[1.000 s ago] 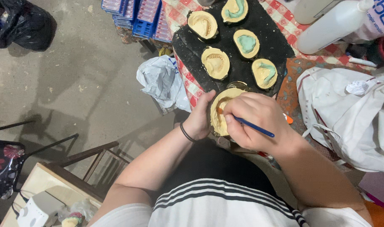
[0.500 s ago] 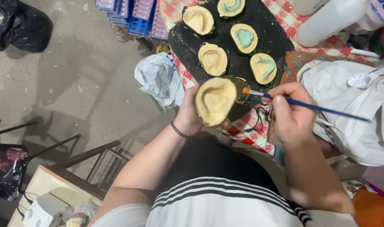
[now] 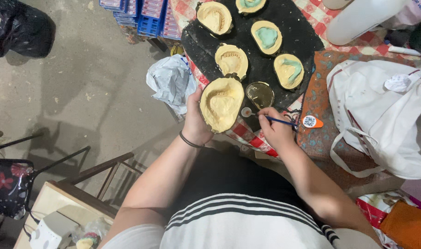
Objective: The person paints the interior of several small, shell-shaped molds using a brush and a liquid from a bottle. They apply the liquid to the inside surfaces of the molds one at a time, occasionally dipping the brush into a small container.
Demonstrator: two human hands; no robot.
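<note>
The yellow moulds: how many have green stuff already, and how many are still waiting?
Three moulds on the black mat show green filling, like this one. Two there look plain yellow. The left hand holds another plain mould; the right hand holds a blue brush near a small dish.

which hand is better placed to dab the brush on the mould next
Right, likely. The right hand holds the brush, its tip at the small dish; the left hand is occupied gripping the yellow mould.
</note>
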